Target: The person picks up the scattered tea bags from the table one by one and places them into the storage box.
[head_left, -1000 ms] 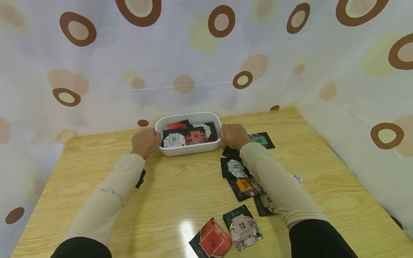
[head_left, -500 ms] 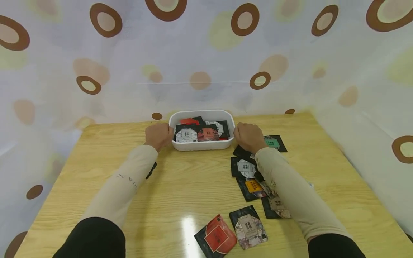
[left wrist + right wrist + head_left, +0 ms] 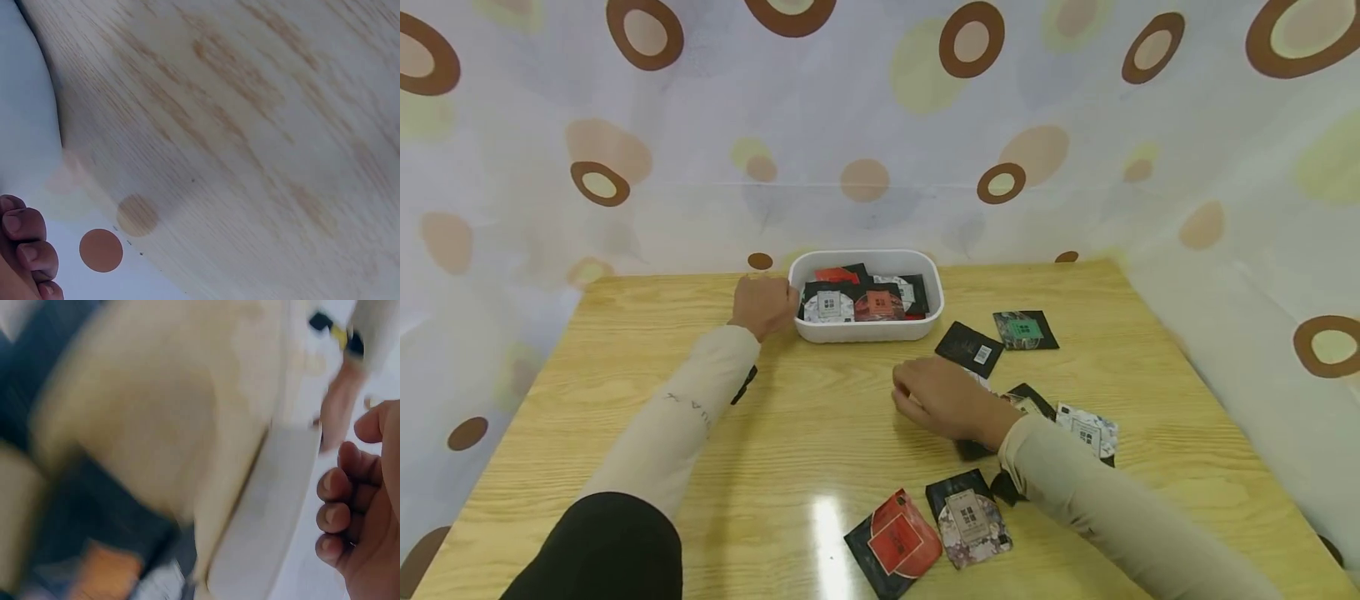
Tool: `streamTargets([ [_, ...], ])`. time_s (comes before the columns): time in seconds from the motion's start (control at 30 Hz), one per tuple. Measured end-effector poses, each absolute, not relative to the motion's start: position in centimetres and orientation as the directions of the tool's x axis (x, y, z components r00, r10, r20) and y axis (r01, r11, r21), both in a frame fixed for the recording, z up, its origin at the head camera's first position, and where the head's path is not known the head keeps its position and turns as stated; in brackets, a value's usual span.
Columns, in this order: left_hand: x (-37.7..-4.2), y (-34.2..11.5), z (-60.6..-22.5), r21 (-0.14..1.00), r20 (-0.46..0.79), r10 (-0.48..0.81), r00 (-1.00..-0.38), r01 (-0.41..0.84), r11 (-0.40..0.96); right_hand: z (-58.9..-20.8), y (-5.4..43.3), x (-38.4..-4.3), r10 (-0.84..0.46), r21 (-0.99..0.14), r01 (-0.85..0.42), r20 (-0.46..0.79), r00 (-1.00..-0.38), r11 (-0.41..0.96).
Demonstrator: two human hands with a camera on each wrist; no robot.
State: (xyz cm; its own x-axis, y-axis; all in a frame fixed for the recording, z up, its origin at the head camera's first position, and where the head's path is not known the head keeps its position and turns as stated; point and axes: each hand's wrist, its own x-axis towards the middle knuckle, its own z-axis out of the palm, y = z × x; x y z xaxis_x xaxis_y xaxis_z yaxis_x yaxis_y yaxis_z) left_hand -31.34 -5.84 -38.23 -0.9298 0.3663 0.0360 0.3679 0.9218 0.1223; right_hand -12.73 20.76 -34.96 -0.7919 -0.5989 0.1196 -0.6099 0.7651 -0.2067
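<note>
My left hand [image 3: 766,303] holds the left end of a white plastic bin [image 3: 867,332], its fingers curled at the rim. In the left wrist view its fingertips [image 3: 28,253] show close to the bin's pale wall [image 3: 25,112]; the thumb is hidden. Several flat sachets [image 3: 880,305], black with red or white patterned fronts, lie in the bin. My right hand [image 3: 951,400] is away from the bin, over loose sachets on the table. Its fingers curl loosely in the right wrist view with nothing between them, the thumb apart.
On the wooden table [image 3: 805,433] lie a face-down black sachet [image 3: 970,348], a green-labelled sachet [image 3: 1026,330], a white-fronted sachet [image 3: 1087,433], a red sachet [image 3: 895,542] and a beige-labelled sachet [image 3: 968,518]. A patterned cloth [image 3: 820,117] hangs behind.
My right hand has let go of the bin's right end and come back toward me over the sachets. My left hand stays at the bin. The view has shifted.
</note>
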Motion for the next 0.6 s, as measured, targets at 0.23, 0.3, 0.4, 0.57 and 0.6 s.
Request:
streamTargets([
  [0.23, -31.3, -5.9, -37.8, 0.099, 0.039, 0.402, -0.915, 0.404, 0.909, -37.0, 19.7, -7.9, -0.764, -0.247, -0.741, 0.005, -0.645, 0.624],
  [0.3, -31.3, -5.8, -37.6, 0.091, 0.048, 0.402, -0.914, 0.405, 0.91, -37.4, 19.6, -7.2, -0.792, -0.256, -0.761, -0.03, -0.61, 0.596],
  [0.4, -31.2, -5.8, -37.5, 0.095, 0.044, 0.397, -0.917, 0.4, 0.912, -37.7, 19.4, -6.6, -0.804, -0.26, -0.766, -0.088, -0.588, 0.588],
  [0.57, -31.1, -5.8, -37.6, 0.142, 0.01, 0.38, -0.925, 0.378, 0.915, -37.7, 19.3, -6.0, -0.775, -0.284, -0.721, -0.206, -0.597, 0.632],
  [0.6, -31.1, -5.8, -37.6, 0.148, 0.006, 0.376, -0.927, 0.373, 0.916, -37.7, 19.2, -5.9, -0.769, -0.29, -0.713, -0.221, -0.6, 0.639],
])
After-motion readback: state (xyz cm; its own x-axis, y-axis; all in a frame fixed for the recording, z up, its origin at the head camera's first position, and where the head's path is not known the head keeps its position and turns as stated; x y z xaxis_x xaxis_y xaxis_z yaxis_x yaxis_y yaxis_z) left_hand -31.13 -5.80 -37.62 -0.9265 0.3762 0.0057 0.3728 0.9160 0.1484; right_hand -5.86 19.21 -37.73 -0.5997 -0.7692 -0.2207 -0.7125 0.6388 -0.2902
